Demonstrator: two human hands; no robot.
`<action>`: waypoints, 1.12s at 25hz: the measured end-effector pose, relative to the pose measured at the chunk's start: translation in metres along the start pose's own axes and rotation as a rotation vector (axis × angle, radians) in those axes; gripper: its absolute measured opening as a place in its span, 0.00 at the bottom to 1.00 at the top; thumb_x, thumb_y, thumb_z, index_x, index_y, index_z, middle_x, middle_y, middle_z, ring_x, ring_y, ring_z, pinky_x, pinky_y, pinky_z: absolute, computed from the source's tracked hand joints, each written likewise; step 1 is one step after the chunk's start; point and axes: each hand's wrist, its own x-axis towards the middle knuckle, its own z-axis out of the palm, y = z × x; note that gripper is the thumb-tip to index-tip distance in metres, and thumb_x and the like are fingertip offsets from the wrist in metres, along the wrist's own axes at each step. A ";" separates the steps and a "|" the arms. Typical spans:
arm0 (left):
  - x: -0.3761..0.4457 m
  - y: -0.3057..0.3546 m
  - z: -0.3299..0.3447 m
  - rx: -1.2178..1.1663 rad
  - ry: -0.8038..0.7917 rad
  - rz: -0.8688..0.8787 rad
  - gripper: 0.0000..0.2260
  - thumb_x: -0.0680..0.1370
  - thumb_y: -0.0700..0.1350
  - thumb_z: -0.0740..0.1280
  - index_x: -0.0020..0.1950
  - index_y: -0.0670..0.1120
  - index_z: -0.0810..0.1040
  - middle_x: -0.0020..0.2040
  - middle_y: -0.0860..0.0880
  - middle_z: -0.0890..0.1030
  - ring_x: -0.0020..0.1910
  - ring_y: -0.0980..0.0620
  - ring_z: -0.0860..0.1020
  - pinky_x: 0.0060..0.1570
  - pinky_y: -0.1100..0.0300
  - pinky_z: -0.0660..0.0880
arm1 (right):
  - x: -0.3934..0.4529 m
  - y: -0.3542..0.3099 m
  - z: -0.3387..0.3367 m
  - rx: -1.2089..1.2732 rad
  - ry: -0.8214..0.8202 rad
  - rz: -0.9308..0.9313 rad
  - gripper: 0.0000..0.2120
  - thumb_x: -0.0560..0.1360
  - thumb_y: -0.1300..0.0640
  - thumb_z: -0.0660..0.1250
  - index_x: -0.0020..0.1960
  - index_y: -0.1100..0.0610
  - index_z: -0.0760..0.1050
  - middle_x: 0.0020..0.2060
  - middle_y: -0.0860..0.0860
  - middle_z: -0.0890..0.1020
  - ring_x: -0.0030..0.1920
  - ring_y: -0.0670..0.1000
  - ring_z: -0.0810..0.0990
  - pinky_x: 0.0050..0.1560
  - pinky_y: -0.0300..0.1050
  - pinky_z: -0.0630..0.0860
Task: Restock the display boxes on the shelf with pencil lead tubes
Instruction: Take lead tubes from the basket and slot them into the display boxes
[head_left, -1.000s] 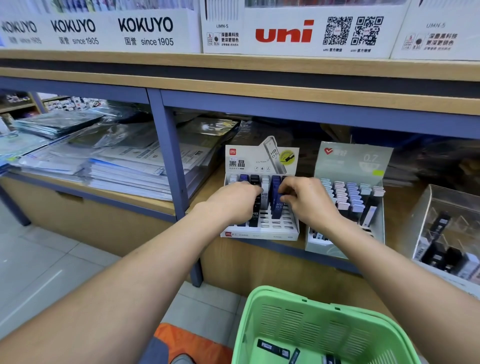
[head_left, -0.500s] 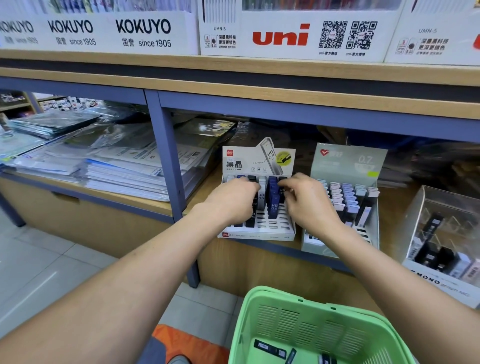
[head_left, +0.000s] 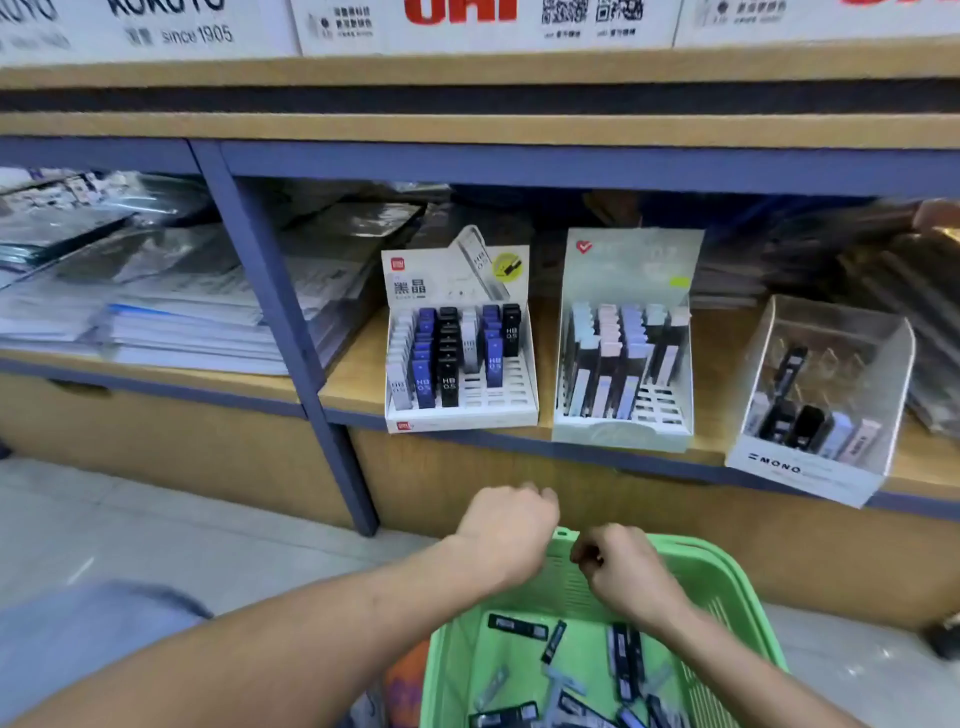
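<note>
Since both loosely curled, empty hands (head_left: 506, 530) (head_left: 621, 569) hovered over mixed tubes (head_left: 621, 660), the wrong kind could've easily been slotted into the white box (head_left: 462, 413).

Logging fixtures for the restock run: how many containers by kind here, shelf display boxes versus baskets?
White card display box, red logo: 1
Pale grey-green card display box: 1
Clear plastic display box marked MONO: 1
Green plastic basket: 1
Total: 4

2 loosely curled hands (head_left: 506, 525) (head_left: 621, 569) over green basket (head_left: 737, 582) (loose lead tubes (head_left: 621, 660) inside), 3 display boxes (head_left: 460, 343) on shelf (head_left: 353, 382)
</note>
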 end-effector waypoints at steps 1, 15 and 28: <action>0.001 0.007 0.017 0.021 -0.087 0.023 0.14 0.76 0.37 0.65 0.62 0.41 0.74 0.58 0.40 0.80 0.56 0.38 0.81 0.46 0.49 0.75 | -0.004 0.017 0.013 -0.052 -0.093 0.034 0.15 0.74 0.65 0.62 0.51 0.53 0.84 0.51 0.52 0.87 0.52 0.52 0.84 0.53 0.46 0.79; -0.005 0.078 0.258 -0.055 -0.686 0.165 0.38 0.74 0.46 0.74 0.79 0.42 0.58 0.76 0.41 0.64 0.74 0.41 0.64 0.72 0.42 0.64 | -0.053 0.148 0.148 -0.536 -0.728 -0.182 0.38 0.73 0.52 0.73 0.77 0.52 0.59 0.71 0.56 0.67 0.71 0.58 0.68 0.69 0.56 0.71; 0.012 0.097 0.304 0.081 -0.579 0.125 0.49 0.74 0.53 0.75 0.81 0.40 0.44 0.73 0.38 0.60 0.70 0.40 0.64 0.61 0.41 0.72 | -0.032 0.158 0.181 -0.754 -0.643 -0.415 0.52 0.74 0.38 0.69 0.82 0.61 0.43 0.78 0.58 0.54 0.75 0.58 0.60 0.73 0.60 0.63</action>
